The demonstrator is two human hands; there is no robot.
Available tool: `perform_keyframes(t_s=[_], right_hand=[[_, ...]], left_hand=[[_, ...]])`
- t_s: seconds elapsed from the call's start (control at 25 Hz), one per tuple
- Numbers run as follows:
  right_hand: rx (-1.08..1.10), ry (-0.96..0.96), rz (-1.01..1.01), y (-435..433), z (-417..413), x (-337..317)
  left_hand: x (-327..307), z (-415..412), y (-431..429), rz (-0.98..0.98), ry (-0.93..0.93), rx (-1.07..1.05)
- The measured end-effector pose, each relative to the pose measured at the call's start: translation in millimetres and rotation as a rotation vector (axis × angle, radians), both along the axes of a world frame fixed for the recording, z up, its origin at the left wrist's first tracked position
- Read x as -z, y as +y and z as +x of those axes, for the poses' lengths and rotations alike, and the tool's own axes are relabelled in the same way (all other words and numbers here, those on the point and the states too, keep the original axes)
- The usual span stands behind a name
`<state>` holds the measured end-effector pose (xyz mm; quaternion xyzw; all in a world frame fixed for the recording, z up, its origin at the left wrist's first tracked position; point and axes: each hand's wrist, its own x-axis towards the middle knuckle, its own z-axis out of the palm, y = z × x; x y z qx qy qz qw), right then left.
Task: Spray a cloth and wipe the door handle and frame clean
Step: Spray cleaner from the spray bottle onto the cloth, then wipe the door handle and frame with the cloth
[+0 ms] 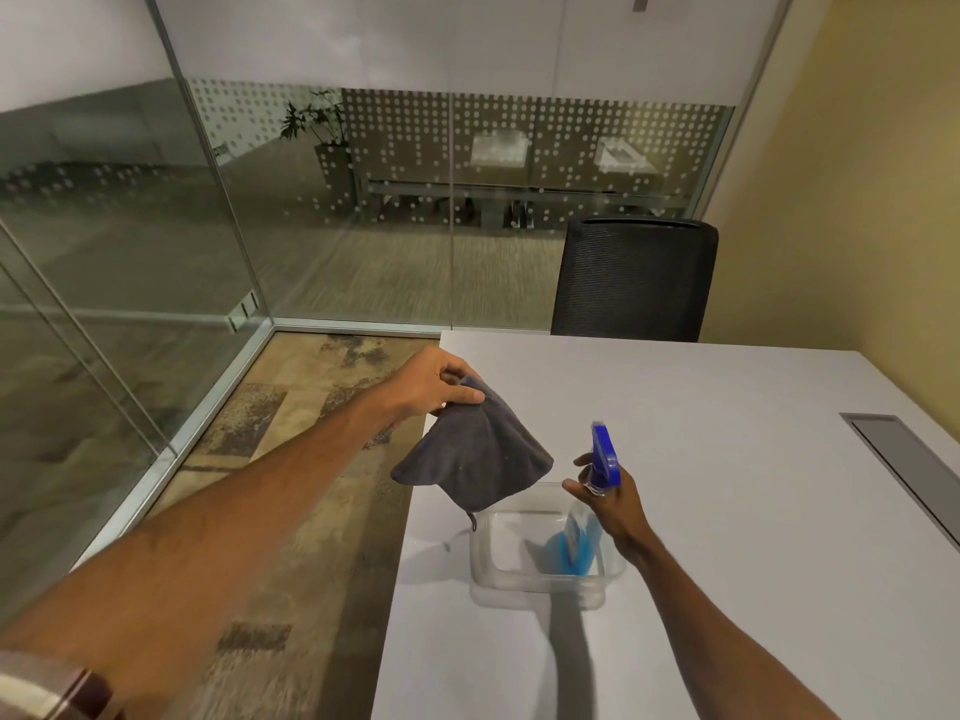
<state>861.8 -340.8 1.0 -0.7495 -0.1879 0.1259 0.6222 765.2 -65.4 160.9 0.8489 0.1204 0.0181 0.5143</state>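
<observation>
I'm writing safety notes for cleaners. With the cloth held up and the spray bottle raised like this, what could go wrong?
1. The grey cloth hangs from a pinch of the left hand, so spray might miss it and wet the white table or the carpet.
2. The right hand holds the spray bottle over the clear container; lowering it carelessly could knock the container.
</observation>
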Motion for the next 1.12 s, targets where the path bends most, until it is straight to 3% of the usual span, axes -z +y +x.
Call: perform_keyframes(t_s=[0.32,0.48,0.56,0.76,0.84,1.0,1.12], right_hand=[[0.045,0.112,-0.046,-9.1,4.8,12.5],[0.513,0.025,-0.065,-19.1,-32.2,24.6],[0.622,-0.03,-0.075,-18.4,-69.2,35.0],[0.327,-0.151,0.088,27.2,-108.8,-6.1],[0.158,-0.215,0.049,47.0,-95.1,-37.2],[-0.451,-0.196,-0.125,74.0,-73.4,-78.8],[-0.647,-0.235,-0.194,97.5,-79.6,-87.7]], left_hand=[[-2.4,-9.8,-5.5,0.011,0.009,-0.01],[-10.6,-13.7,-5.5,0.018,-0.022,0.009],[-17.1,-16.6,-5.3,0.004,-0.032,0.027],[-31.7,-31.3,-1.8,0.117,-0.002,0.129],[-37.0,-42.7,2.4,0.125,-0.006,0.191],[-45.8,-77.0,18.3,0.138,0.004,0.24],[-45.3,-110.7,39.0,0.112,0.02,0.173]])
